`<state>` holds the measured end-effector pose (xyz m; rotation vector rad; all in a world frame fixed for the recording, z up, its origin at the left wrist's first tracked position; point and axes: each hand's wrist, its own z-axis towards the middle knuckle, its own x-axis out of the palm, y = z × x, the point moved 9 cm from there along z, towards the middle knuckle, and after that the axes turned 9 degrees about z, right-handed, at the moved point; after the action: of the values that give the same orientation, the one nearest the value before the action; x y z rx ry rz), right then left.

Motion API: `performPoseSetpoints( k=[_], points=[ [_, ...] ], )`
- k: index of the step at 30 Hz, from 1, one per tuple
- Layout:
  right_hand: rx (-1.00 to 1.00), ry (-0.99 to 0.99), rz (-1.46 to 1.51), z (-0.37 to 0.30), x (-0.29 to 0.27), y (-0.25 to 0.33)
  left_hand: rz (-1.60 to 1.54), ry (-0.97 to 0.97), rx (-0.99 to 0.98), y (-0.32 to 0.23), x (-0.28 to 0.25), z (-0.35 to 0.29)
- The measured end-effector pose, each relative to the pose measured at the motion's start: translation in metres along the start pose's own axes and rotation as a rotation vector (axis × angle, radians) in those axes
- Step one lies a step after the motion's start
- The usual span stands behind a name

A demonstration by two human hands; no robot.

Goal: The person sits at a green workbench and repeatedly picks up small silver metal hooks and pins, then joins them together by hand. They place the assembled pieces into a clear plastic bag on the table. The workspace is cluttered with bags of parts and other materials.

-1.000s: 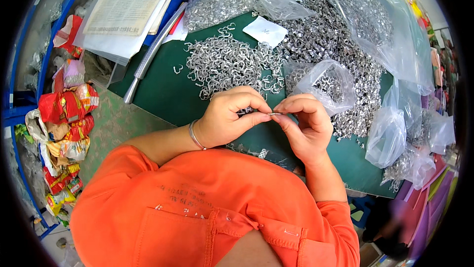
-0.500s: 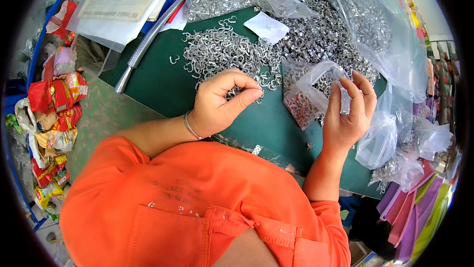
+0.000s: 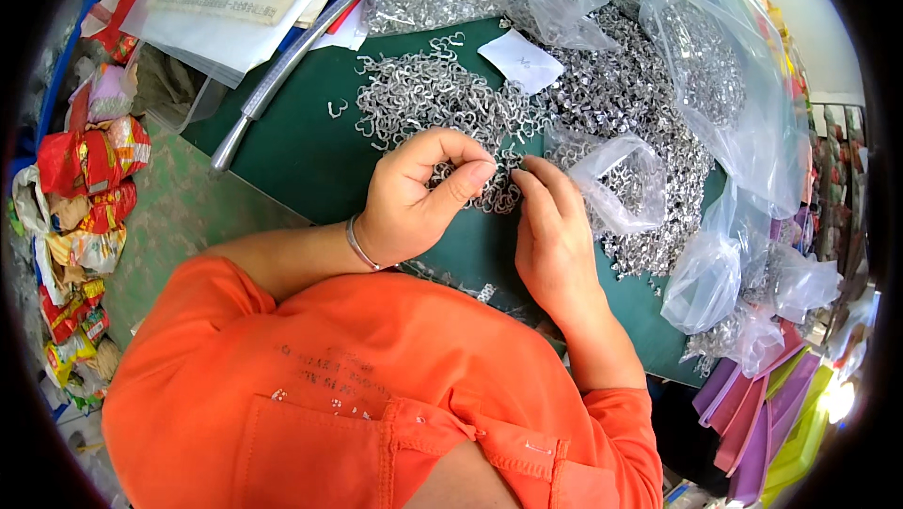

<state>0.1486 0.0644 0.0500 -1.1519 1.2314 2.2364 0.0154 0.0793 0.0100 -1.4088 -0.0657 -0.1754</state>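
Silvery metal hooks (image 3: 419,100) beside left hand (image 3: 419,194), grip pinched closed, and right hand (image 3: 555,241), grip unclear

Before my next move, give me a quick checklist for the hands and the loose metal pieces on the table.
1. Left hand pinch closed: ok, thumb and forefinger drawn together.
2. Piece in that pinch: cannot tell, too small to make out.
3. Right hand beside the pile of curved metal pieces: ok, at its right edge; whether it grips one, cannot tell.
4. All curved pieces together: not ok, a stray piece lies apart on the left.
5. White paper slip clear of both hands: ok.
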Motion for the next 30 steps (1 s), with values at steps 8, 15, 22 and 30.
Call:
performPoseSetpoints(
  k=[8, 15, 22, 30],
  points=[
    [0.091, 0.051, 0.124, -0.010, -0.001, -0.009, 0.050, 0.019, 0.047, -0.002, 0.002, 0.002],
    [0.026, -0.392, -0.299, 0.008, -0.100, -0.013, 0.031, 0.018, 0.002, 0.001, 0.001, 0.000],
    [0.359, -0.459, -0.225, -0.005, -0.131, -0.061, 0.019, 0.038, -0.003, 0.000, 0.004, 0.005],
    [-0.014, -0.277, -0.175, 0.004, -0.086, -0.004, -0.003, 0.021, -0.024, 0.004, 0.002, 0.003]
  ],
)
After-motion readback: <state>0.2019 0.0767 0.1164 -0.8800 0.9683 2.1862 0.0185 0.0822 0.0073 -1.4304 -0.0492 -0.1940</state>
